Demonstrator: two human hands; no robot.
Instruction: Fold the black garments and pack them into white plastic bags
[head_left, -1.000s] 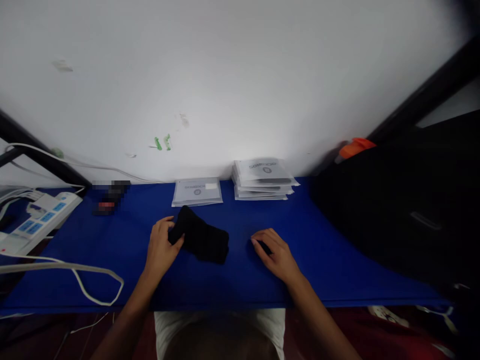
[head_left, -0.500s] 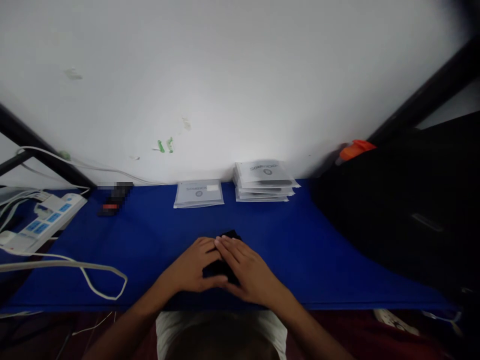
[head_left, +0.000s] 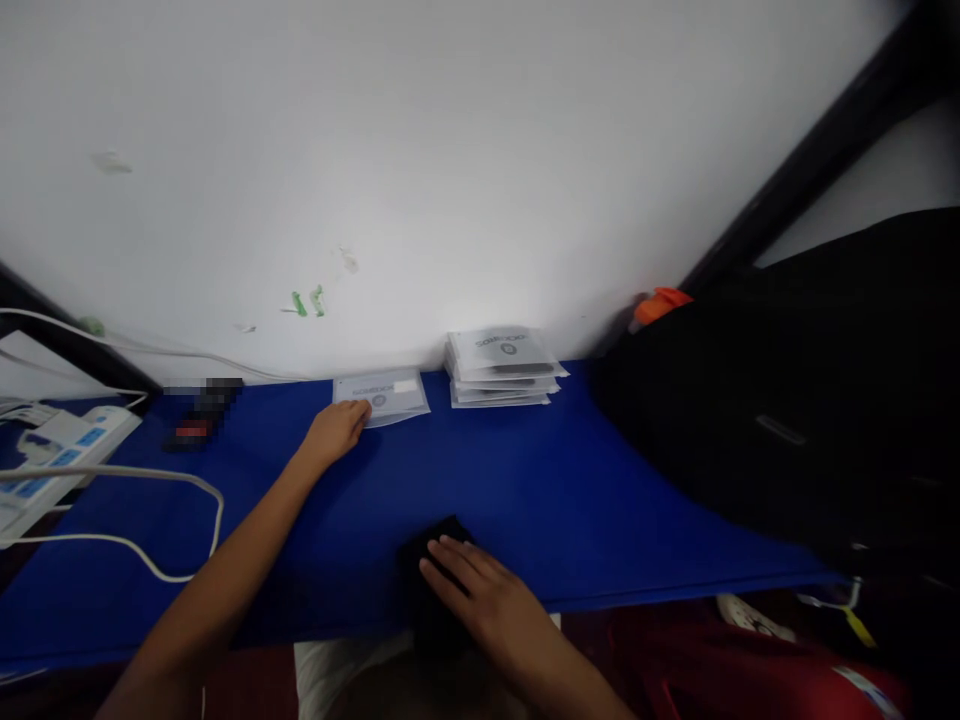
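My left hand (head_left: 339,436) is stretched out to the far side of the blue surface. Its fingers are closed over the left front corner of a frosted plastic zip bag (head_left: 390,390), which carries a printed logo and a small white label. Near the front edge, my right hand (head_left: 484,600) lies with its fingers out flat on a folded black cloth (head_left: 424,580). Part of that cloth is hidden under the hand, and its dark folds are hard to make out.
A stack of similar zip bags (head_left: 504,365) stands against the wall. At left are a power strip (head_left: 67,460), white cables (head_left: 157,475) and a dark blurred object (head_left: 202,415). A large black bag (head_left: 795,400) covers the right side, beside an orange item (head_left: 661,304).
My left hand has left the black cloth and reached forward to the single zip bag. My right hand stays on the cloth, which lies nearer to me. The view has shifted.
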